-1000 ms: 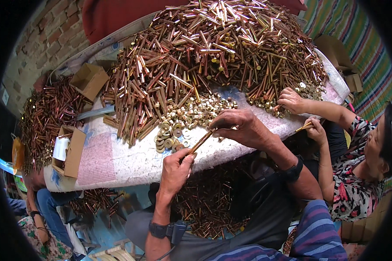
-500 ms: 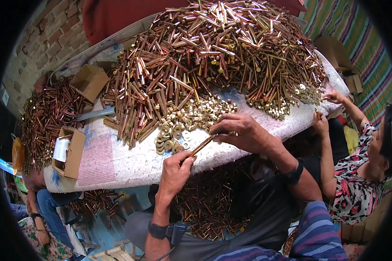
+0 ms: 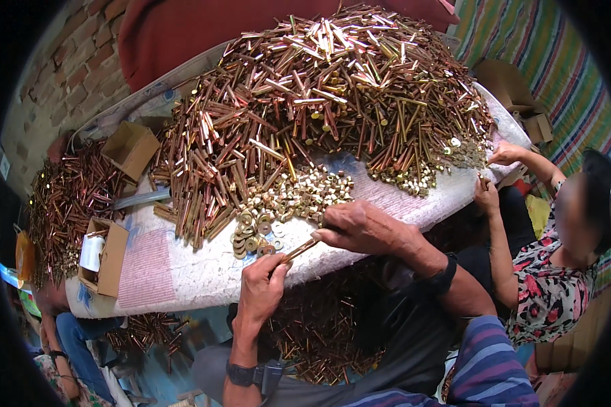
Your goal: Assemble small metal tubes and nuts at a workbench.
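Observation:
My left hand (image 3: pixel 261 288) is closed round the lower end of a slim brass-coloured bolt (image 3: pixel 301 250), held slanting up to the right above the table's front edge. At its upper end is my right hand (image 3: pixel 363 227), thumb and fingers pinched together on the tip; whether a small part sits between them is hidden. Just beyond my hands lies a heap of small brass-coloured nuts (image 3: pixel 299 193). Flat round washers (image 3: pixel 252 237) are gathered beside it, nearest my left hand. Behind them rises a large mound of copper- and brass-coloured bolts with sleeves (image 3: pixel 305 102).
The padded cloth-covered table (image 3: pixel 204 271) bears another bolt pile (image 3: pixel 81 197) and two cardboard boxes (image 3: pixel 112 261) (image 3: pixel 139 152) at left. More bolts (image 3: pixel 322 339) lie below the table. At right a co-worker's hands (image 3: pixel 487 195) handle small parts; another person's arm (image 3: pixel 60 359) shows lower left.
The view has shifted slightly, so the table sits a little lower and further left. Both my hands stay on the bolt, my right fingers still at its upper end.

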Demonstrator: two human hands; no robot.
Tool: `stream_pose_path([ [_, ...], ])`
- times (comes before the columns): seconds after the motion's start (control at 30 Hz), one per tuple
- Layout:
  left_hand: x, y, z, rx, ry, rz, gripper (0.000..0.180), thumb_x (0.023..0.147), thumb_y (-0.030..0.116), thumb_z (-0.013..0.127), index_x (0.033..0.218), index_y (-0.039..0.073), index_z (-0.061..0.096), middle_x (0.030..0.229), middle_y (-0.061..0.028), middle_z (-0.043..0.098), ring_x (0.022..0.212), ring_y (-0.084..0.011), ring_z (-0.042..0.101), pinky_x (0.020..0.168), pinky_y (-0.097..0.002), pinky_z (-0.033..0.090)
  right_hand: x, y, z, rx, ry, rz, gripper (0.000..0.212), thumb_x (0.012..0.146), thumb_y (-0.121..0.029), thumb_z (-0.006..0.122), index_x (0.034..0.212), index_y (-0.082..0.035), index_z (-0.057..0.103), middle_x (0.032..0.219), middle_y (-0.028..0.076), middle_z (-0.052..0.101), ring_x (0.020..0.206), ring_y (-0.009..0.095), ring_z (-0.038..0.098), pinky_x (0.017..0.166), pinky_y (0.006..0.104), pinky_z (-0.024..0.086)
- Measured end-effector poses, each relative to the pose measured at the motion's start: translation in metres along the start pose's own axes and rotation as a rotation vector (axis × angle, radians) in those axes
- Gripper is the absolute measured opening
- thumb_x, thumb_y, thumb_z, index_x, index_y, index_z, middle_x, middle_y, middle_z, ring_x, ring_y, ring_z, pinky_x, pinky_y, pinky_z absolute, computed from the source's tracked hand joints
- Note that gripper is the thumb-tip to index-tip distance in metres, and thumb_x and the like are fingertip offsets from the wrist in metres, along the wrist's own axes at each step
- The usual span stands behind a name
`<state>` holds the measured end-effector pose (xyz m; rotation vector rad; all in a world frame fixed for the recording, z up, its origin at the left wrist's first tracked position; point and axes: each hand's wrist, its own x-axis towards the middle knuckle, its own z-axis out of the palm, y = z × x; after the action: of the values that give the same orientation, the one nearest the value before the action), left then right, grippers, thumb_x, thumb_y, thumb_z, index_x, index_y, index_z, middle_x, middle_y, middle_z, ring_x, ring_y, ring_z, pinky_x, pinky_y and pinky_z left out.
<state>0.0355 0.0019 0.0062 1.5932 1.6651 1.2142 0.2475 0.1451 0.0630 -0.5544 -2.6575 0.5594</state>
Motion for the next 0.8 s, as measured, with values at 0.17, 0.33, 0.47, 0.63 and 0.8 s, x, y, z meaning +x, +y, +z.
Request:
stream_pose_path([
  [0.17,0.000,-0.004,0.004,-0.022,0.004,0.051,0.012,0.088,0.001,0.063,0.097,-0.003,0.069,0.076,-0.0149,0.065,0.065,-0.0240,0.061,0.063,-0.0361,0.047,-0.004,0.005,0.013,-0.098,-0.005,0.060,0.042,0.100,-0.037,0.060,0.079,-0.001,0.052,0.067,0.017,0.052,0.061,0.040,0.058,0.056,0.0496,0.044],
  [0.33,0.002,-0.002,0.000,-0.052,-0.065,-0.115,0.013,0.089,0.003,0.064,0.099,-0.005,0.069,0.076,-0.0136,0.066,0.065,-0.0191,0.061,0.063,-0.0336,0.048,0.000,-0.002,0.006,0.049,0.093,-0.055,0.043,0.100,-0.036,0.059,0.077,-0.001,0.050,0.058,0.018,0.049,0.055,0.042,0.054,0.055,0.0497,0.042],
  [0.47,0.001,-0.008,0.004,-0.057,-0.013,-0.043,0.014,0.092,0.007,0.066,0.100,-0.002,0.072,0.070,-0.0029,0.062,0.063,-0.0092,0.054,0.058,-0.0278,0.044,-0.001,0.000,0.013,0.161,-0.007,0.094,0.041,0.099,-0.035,0.063,0.079,-0.001,0.051,0.062,0.019,0.047,0.059,0.040,0.053,0.055,0.0480,0.039],
  [0.63,0.001,-0.008,0.003,-0.053,-0.046,-0.083,0.015,0.090,0.004,0.065,0.101,-0.004,0.070,0.074,-0.0120,0.066,0.064,-0.0165,0.059,0.062,-0.0315,0.047,0.000,-0.002,0.007,0.141,0.047,0.069,0.042,0.100,-0.032,0.063,0.072,-0.001,0.052,0.060,0.019,0.047,0.056,0.040,0.052,0.053,0.0481,0.038],
  [0.8,0.000,-0.005,0.006,-0.086,-0.075,-0.117,0.015,0.091,0.007,0.066,0.101,-0.003,0.072,0.070,-0.0042,0.062,0.062,-0.0101,0.054,0.058,-0.0285,0.044,0.000,0.004,0.025,0.124,0.088,0.094,0.041,0.100,-0.033,0.062,0.075,-0.002,0.053,0.060,0.019,0.047,0.056,0.039,0.053,0.053,0.0474,0.038],
])
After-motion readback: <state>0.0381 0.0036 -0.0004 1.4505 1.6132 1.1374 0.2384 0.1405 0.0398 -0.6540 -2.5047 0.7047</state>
